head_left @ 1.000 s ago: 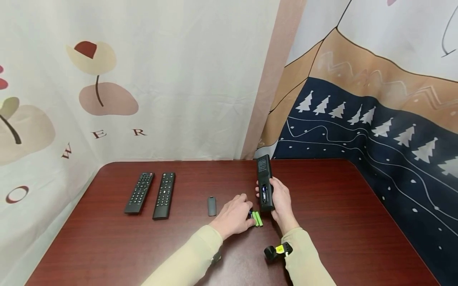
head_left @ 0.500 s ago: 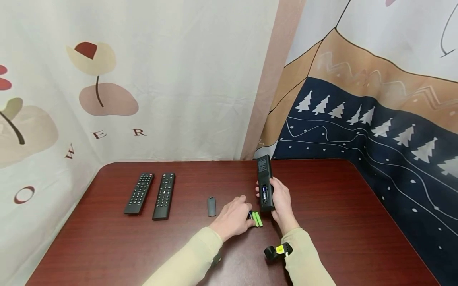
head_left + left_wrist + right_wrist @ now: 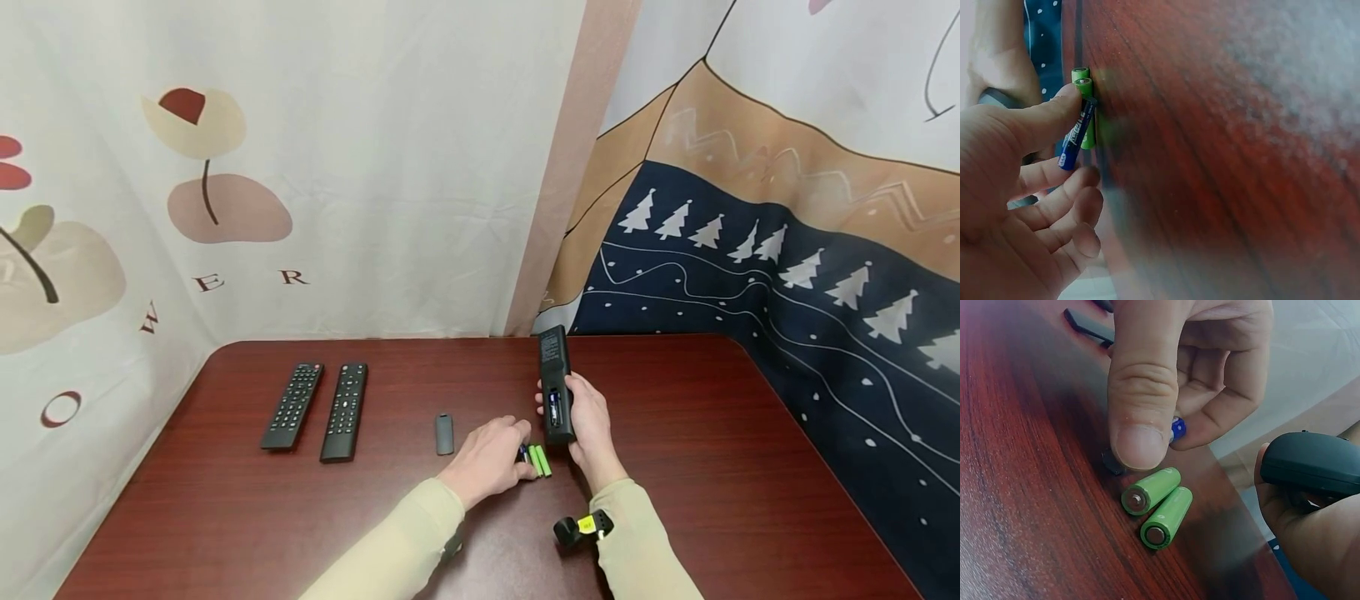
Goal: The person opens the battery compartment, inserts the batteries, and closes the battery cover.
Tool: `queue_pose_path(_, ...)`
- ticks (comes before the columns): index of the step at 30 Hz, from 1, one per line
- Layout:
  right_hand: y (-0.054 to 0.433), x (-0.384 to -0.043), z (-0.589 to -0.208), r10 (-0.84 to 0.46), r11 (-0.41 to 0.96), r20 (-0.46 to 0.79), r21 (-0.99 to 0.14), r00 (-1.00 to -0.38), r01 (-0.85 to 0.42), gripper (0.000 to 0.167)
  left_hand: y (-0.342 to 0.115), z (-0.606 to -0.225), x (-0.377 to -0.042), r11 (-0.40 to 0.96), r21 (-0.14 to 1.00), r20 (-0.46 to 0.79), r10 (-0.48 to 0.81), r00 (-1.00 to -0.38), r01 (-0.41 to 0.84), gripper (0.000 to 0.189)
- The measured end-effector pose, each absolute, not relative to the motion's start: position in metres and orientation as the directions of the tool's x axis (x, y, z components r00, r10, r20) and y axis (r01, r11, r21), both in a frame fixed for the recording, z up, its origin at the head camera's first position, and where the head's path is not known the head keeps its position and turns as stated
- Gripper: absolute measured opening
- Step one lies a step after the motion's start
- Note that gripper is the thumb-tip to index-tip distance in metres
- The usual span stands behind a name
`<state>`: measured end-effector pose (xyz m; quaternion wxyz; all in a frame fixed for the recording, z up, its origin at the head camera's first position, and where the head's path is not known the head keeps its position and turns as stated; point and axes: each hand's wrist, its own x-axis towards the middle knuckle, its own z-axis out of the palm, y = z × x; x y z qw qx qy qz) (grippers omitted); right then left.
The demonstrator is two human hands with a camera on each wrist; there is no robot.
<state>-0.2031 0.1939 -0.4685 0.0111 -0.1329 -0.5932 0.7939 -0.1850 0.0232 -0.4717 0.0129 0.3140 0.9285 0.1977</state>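
My left hand (image 3: 487,462) pinches a blue battery (image 3: 1077,134) between thumb and fingers, just above the table. Two green batteries (image 3: 538,460) lie side by side right beside it; in the right wrist view the green batteries (image 3: 1166,519) show their end caps. My right hand (image 3: 592,412) grips a black remote control (image 3: 555,375), back side up, with its battery compartment uncovered. A battery (image 3: 554,407) shows inside that compartment. In the right wrist view the blue battery (image 3: 1178,428) is mostly hidden behind the left thumb.
A small dark battery cover (image 3: 444,434) lies left of my left hand. Farther left, two black remotes (image 3: 292,406) rest buttons up on the brown table (image 3: 405,383). Printed curtains (image 3: 390,167) hang along the table's back and sides.
The fingers of my left hand have dipped very slightly at the batteries. The right hand and its remote control stay in place.
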Motion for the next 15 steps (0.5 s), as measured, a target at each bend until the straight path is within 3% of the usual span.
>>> queue_pose_path(15,0.1918,-0.2029,-0.4679,0.163,-0.301,-0.203,-0.942,-0.965,0.147,0.045,0.0170,-0.4714,-0.1894,0.642,0.574,0.098,0.562,-0.821,0.508,0.021)
